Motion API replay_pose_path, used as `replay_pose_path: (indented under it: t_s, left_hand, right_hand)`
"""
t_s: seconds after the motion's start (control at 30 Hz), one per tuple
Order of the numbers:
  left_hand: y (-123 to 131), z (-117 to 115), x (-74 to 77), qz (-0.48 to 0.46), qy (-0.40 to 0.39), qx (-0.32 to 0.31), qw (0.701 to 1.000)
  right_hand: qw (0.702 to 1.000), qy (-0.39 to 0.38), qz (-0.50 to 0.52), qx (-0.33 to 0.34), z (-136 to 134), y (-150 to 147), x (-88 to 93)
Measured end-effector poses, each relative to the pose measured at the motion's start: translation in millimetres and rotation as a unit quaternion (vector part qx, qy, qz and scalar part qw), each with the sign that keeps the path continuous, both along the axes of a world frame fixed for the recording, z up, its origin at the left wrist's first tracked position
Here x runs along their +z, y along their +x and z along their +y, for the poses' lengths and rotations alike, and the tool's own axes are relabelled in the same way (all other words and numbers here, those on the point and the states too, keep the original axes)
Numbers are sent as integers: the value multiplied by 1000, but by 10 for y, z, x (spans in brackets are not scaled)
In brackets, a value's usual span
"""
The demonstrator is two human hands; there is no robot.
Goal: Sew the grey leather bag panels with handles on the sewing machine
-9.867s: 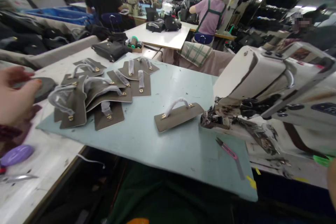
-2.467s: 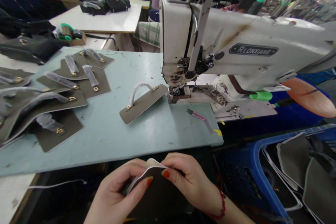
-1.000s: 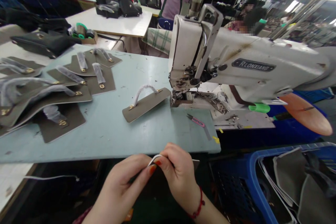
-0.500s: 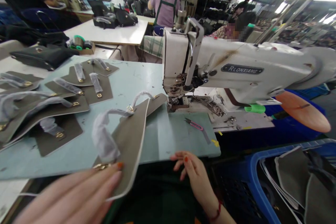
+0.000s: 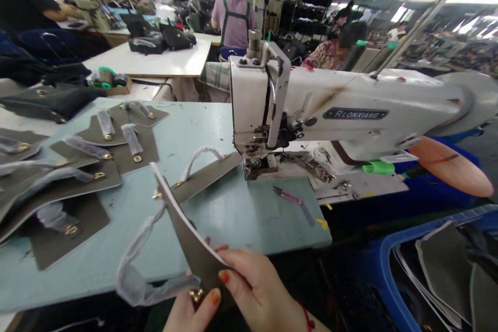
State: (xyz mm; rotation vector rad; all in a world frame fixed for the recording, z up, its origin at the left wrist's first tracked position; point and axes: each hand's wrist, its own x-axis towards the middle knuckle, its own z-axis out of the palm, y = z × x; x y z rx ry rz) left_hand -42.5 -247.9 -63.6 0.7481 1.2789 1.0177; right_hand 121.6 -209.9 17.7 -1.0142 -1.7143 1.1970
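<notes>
A grey-brown bag panel (image 5: 190,241) with a plastic-wrapped handle (image 5: 134,275) is held up on edge between both hands, near the table's front edge. My left hand (image 5: 192,308) grips its lower end beside a gold buckle. My right hand (image 5: 257,285) pinches the same end from the right, thumb on the near face. Behind it, another handled bag panel (image 5: 210,179) lies on the table with its right end beside the sewing machine's foot (image 5: 254,163).
A white sewing machine (image 5: 330,98) stands at right on the pale blue table (image 5: 249,218). Pink thread snips (image 5: 288,195) lie before it. Several handled panels (image 5: 83,176) are piled at left. A blue basket (image 5: 389,249) holds panels at lower right. Other people sit at tables beyond.
The held panel has turned and tilted, its handle now hanging to the left. My right hand, free before, has moved left and closed on the panel. The view has shifted slightly.
</notes>
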Motion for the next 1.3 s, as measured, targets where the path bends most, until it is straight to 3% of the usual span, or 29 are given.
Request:
replay_pose_path:
  t_s: [0.1, 0.23, 0.33, 0.47, 0.63, 0.9, 1.17, 1.3]
  left_hand:
    - [104, 581, 285, -25, 22, -37, 999]
    - [283, 1249, 515, -92, 40, -6, 995]
    - [425, 1576, 549, -137, 14, 20, 990]
    - [527, 1871, 493, -164, -3, 12, 986]
    - [566, 2074, 452, -156, 18, -26, 987]
    - [601, 2241, 622, -113, 35, -62, 991]
    - [575, 2256, 612, -101, 48, -80, 990]
    - [489, 2279, 540, -105, 62, -167, 978]
  right_hand:
    - [992, -61, 77, -74, 252, -27, 38]
    - [979, -118, 43, -161, 623, 69, -92]
    - [972, -139, 18, -188, 878, 142, -206]
    - [960, -181, 68, -201, 1124, 163, -289]
    - [952, -172, 85, -239, 1233, 157, -346]
    - [936, -183, 132, -268, 1289, 114, -496]
    - [936, -186, 141, -262, 1256, 114, -505]
    - [935, -188, 146, -263, 1248, 114, -491]
